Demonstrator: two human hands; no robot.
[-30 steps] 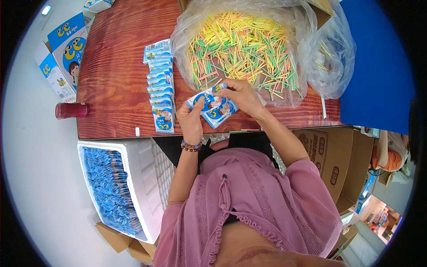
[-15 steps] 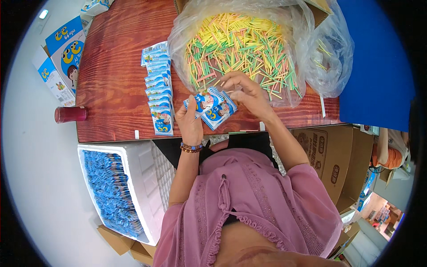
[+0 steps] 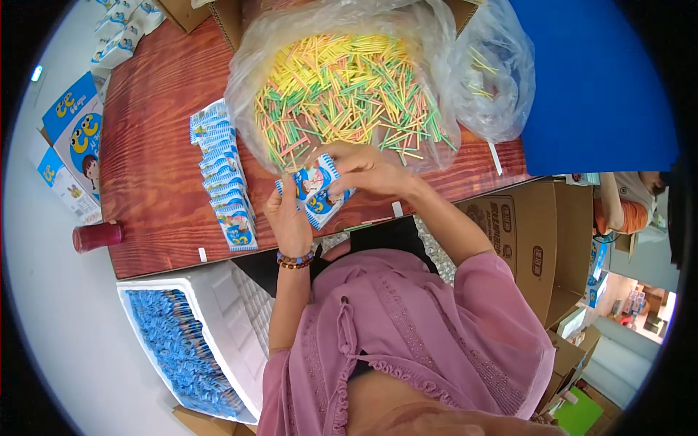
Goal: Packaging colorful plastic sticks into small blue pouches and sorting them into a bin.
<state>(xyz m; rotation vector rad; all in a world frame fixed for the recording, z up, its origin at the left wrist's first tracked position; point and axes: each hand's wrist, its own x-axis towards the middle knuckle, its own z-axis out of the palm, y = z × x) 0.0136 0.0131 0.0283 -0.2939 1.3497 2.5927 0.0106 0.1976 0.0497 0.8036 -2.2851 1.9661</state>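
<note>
My left hand (image 3: 291, 224), with bead bracelets at the wrist, pinches a blue-and-white candy packet (image 3: 314, 182) between thumb and fingers. A second packet (image 3: 324, 212) lies partly under it, fanned out. From the other side my right hand (image 3: 372, 173) closes on the packets' right edges; its fingertips are partly hidden. Both hands are over the table's near edge, just short of a clear plastic bag (image 3: 251, 73) spread open with many yellow, green and pink candy sticks (image 3: 342, 87). Left of my left hand, a row of overlapping packets (image 3: 225, 174) lies on the table.
A red-lidded jar (image 3: 98, 236) lies at the left edge of the red wooden table (image 3: 156, 145). Below stands a white foam box (image 3: 233, 312) full of blue packets. A large cardboard carton (image 3: 523, 240) is at my right, and printed boxes (image 3: 80, 138) stand far left.
The view has shifted, so the table appears lower and further left. My right hand has come in from above the packets and now grips their right side.
</note>
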